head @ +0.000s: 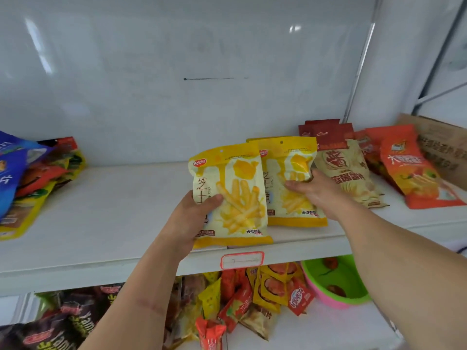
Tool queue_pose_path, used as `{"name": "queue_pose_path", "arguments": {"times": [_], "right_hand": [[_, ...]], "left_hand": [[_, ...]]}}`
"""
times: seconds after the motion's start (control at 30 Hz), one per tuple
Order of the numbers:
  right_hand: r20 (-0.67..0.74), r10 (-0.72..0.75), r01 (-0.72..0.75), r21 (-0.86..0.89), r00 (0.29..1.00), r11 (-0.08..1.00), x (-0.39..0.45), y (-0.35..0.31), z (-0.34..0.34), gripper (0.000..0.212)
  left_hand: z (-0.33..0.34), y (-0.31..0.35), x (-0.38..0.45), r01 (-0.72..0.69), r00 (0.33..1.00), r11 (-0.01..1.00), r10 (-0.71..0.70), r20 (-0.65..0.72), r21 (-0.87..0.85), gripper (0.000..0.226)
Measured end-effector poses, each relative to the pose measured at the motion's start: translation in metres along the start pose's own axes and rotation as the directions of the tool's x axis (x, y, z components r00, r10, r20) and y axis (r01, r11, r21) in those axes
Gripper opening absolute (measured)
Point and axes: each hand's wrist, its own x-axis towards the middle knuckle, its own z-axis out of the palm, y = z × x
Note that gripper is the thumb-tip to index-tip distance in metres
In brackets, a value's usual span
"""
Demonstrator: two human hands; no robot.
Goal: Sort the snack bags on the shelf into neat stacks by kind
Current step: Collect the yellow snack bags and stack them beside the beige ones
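Left hand (pixel 194 218): 1 yellow fries bag (pixel 228 195) gripped for stacking | right hand (pixel 313 190): matching stack (pixel 290 183) beside it pressed flat, fingers straight, steadying.

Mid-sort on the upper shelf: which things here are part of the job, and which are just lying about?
Job: yellow fries bag gripped by left hand; second yellow fries bag under right hand; beige chip bags; orange bags; mixed pile.

Lying about: green basin; price tag holder; cardboard box.
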Motion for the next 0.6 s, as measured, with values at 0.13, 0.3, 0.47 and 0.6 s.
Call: {"name": "queue_pose_path", "arguments": {"times": [0.13, 0.3, 0.47, 0.6], "right_hand": [[0.002, -0.058, 0.058, -0.065, 0.998, 0.996, 0.022, 0.007, 0.002, 0.037], [0.01, -0.068, 0.068, -0.125, 0.998, 0.99, 0.049, 0.024, 0.002, 0.053], [0.0, -0.101, 0.101, -0.101, 0.995, 0.99, 0.06, 0.028, -0.001, 0.049], [-0.054, -0.084, 0.082, -0.03, 0.995, 0.996, 0.06, 0.028, -0.005, 0.065]], "left_hand": [[0.016, 0.001, 0.005, -0.003, 0.999, 1.0, 0.004, -0.036, 0.017, 0.025], [0.042, -0.004, 0.01, 0.021, 0.989, 0.998, -0.011, -0.144, 0.066, 0.025], [0.068, -0.005, 0.015, 0.047, 0.978, 0.995, -0.027, -0.204, 0.09, 0.023], [0.086, -0.012, 0.023, 0.088, 0.972, 0.99, -0.061, -0.225, 0.112, 0.025]]}}
